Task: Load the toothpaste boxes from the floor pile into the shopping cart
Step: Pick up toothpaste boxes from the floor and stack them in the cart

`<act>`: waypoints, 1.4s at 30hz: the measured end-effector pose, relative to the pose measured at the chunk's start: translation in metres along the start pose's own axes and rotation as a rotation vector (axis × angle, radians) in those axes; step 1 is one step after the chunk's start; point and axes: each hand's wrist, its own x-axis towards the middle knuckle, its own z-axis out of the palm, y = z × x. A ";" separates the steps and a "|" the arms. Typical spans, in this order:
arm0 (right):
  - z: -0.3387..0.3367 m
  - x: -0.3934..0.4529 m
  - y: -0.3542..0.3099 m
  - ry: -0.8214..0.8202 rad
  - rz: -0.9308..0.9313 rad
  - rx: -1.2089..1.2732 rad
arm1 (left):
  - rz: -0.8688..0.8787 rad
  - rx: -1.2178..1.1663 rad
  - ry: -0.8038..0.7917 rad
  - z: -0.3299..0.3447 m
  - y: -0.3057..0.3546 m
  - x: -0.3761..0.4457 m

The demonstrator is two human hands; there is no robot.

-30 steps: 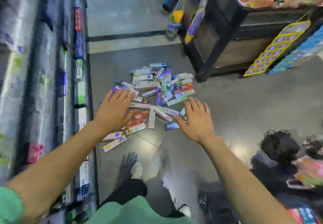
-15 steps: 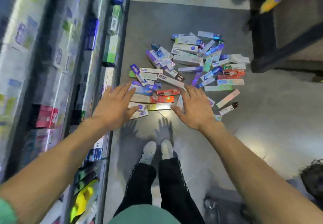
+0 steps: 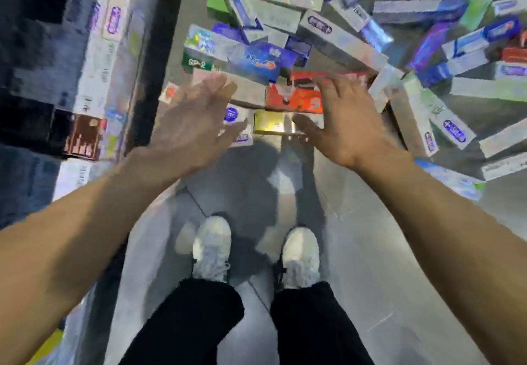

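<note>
Head view, looking straight down. Left hand (image 3: pixel 189 125) and right hand (image 3: pixel 340 119) both low over the near edge of the toothpaste boxes (image 3: pixel 328 37) piled on the floor (image 3: pixel 385 250). Fingers of each spread and fairly straight, nothing held in either grip; contact with the boxes probably not made, though motion blur leaves that uncertain. Red box (image 3: pixel 293 99) and gold box (image 3: pixel 271 124) lying between the two hands, nearest to reach. Shopping cart not in view.

Risks, as judged: pile loose and crisscrossed, so a two-handed scoop could spill boxes off the ends or push the heap farther away. Glossy cartons liable to slip from an overfull armful. White shoes (image 3: pixel 212 248) planted just near of the pile; stray boxes at far right could end up underfoot on turning toward the cart.

Surroundings: stocked shelf (image 3: pixel 94 65) running along the left, close beside the left hand, limiting sweep on that side. Black trousers (image 3: pixel 188 322) at bottom. Nothing between hands and pile.
</note>
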 end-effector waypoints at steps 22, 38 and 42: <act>0.128 0.109 0.037 0.133 -0.217 -0.113 | 0.302 0.022 0.142 0.128 -0.084 0.101; 0.148 0.113 0.052 0.036 0.010 -0.041 | 0.221 0.161 0.050 0.144 -0.113 0.090; 0.146 0.107 0.055 0.111 -0.025 -0.025 | 0.221 0.174 0.005 0.139 -0.104 0.101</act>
